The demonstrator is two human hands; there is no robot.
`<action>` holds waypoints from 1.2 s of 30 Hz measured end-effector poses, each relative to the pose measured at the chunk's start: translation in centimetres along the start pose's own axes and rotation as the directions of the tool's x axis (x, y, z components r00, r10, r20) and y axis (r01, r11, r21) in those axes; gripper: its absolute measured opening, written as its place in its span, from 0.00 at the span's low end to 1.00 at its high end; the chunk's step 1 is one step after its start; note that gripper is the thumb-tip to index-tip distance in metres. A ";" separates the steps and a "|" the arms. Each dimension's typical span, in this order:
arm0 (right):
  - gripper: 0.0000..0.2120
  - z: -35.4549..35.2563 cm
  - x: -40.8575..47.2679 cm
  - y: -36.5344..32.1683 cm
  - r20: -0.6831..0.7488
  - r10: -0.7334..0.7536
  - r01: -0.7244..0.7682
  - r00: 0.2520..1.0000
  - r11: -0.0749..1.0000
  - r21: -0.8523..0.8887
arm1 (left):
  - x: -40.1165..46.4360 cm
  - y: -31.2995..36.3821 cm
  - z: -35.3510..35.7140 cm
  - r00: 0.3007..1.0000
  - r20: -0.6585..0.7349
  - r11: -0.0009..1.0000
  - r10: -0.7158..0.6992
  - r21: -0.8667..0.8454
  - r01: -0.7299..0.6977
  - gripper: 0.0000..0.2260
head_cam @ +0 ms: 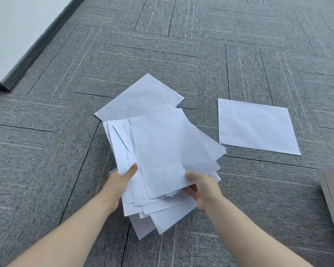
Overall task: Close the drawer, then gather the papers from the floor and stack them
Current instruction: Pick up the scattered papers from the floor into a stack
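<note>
No writing shows on the blank white papers [162,151], fanned unevenly at centre; left hand [120,185] and right hand [202,189] pinch their near edges. One flat sheet [255,125] lies at three o'clock on ribbed grey carpet [46,151].

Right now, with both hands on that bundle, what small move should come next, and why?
Probably reach the right hand to the single sheet lying flat on the carpet to the right. The left hand already grips the uneven stack, and that sheet lies apart, not gathered.
</note>
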State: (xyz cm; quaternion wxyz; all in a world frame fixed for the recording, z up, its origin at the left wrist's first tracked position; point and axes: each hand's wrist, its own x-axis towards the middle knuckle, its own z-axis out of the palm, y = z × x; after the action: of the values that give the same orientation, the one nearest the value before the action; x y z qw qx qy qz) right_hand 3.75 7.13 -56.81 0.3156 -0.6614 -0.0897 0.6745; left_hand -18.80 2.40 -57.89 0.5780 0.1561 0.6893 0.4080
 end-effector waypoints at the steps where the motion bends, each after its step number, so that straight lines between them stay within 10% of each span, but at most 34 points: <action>1: 0.13 0.3 -0.2 0.6 0.011 0.010 -0.009 1.000 1.000 -0.020 | 0.0 0.1 0.1 1.000 0.009 1.000 -0.009 -0.003 0.009 0.24; 9: 0.08 1.0 -1.7 2.6 0.158 0.118 -0.092 0.980 0.983 -0.160 | 0.4 -0.2 0.1 0.995 0.009 0.990 -0.099 -0.101 0.099 0.11; 16: 0.08 -1.7 1.8 -3.7 -0.112 -0.269 0.209 0.957 0.901 -0.379 | 0.8 0.3 -2.5 0.995 -0.066 0.987 -0.074 -0.145 0.064 0.07; 26: 0.22 -2.7 8.5 -9.9 -0.001 -0.681 0.094 0.733 0.103 -0.990 | 0.4 -0.3 -6.6 0.983 -0.136 0.967 -0.122 -0.239 0.087 0.15; 36: 0.21 -1.8 12.2 -12.8 0.043 -0.675 -0.115 0.737 -0.188 -0.975 | 0.1 -0.5 -8.4 0.983 -0.140 0.961 -0.115 -0.267 0.075 0.23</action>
State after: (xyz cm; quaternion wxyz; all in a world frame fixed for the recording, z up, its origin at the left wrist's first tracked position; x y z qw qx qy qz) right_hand 10.33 23.28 -60.27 -0.1139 -0.7729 -0.6204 0.0688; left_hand -26.45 -1.04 -58.31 0.5574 0.0133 0.6790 0.4776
